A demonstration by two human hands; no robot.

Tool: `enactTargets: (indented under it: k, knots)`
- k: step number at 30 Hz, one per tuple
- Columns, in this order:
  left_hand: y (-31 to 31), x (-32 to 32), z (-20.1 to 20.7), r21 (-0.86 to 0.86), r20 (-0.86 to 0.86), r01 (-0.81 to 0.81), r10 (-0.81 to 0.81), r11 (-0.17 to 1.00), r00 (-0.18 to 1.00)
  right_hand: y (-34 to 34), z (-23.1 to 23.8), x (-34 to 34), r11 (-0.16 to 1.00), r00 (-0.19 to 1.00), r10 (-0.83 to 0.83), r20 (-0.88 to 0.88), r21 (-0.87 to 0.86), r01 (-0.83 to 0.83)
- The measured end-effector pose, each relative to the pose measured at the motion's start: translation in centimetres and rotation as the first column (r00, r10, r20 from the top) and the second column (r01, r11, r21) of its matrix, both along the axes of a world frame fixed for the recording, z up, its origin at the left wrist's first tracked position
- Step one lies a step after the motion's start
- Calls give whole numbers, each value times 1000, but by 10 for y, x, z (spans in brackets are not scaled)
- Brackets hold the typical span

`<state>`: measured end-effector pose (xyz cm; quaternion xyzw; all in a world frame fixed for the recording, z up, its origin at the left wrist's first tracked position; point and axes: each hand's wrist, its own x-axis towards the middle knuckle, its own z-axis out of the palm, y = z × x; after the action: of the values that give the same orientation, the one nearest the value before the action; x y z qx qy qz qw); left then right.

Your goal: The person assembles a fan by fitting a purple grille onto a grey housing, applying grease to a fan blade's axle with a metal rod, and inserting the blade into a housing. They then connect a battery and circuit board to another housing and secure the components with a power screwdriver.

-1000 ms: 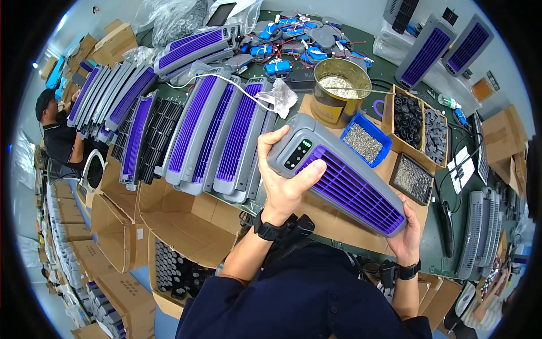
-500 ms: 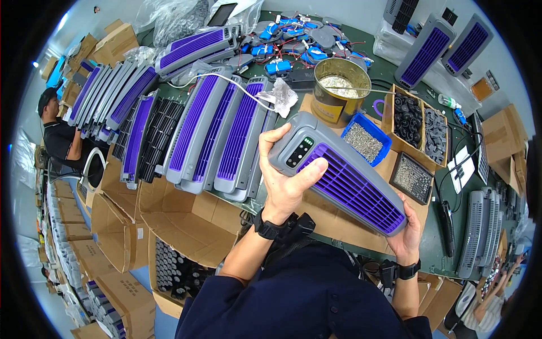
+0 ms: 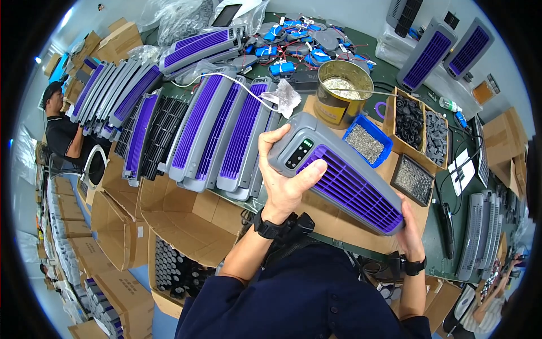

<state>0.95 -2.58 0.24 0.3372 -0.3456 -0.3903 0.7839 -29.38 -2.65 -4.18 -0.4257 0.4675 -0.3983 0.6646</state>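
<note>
A grey tower fan (image 3: 354, 189) with a purple grille is held aslant above the front of the workbench. Its small black control panel at the upper left end shows green lights. My left hand (image 3: 284, 183) is closed round that end, thumb over the edge of the grille and fingers on the far side. At the lower right end my right hand (image 3: 411, 229) supports the fan's side and corner; some of its fingers are hidden behind the casing. Left of the fan, several similar purple-grilled fan housings (image 3: 244, 135) lean together on the bench.
Behind the fan stand an open metal can (image 3: 342, 93), a blue screw tray (image 3: 368, 141), a dark screw tray (image 3: 412, 179) and a wooden box (image 3: 422, 127) of black parts. Blue-wrapped wired parts (image 3: 299, 42) lie farther back. Cardboard boxes (image 3: 189, 212) stand left; a person (image 3: 62, 127) sits beyond.
My right hand has shifted slightly along the fan's lower right end, its wrist moving right. The fan and my left hand have stayed nearly still.
</note>
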Motion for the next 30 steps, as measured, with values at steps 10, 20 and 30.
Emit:
enactTargets:
  k: [10, 20, 30]
  knots:
    - [8, 43, 23, 66, 477, 259, -258, 964, 840, -58, 56, 30, 567, 521, 694, -497, -69, -821]
    - [25, 47, 35, 322, 487, 172, -319, 931, 813, -42, 65, 36, 570, 523, 596, -609, -138, -810]
    - [-11, 29, -25, 81, 728, 412, -336, 908, 597, -8, 59, -2, 603, 383, -131, -914, -380, -701]
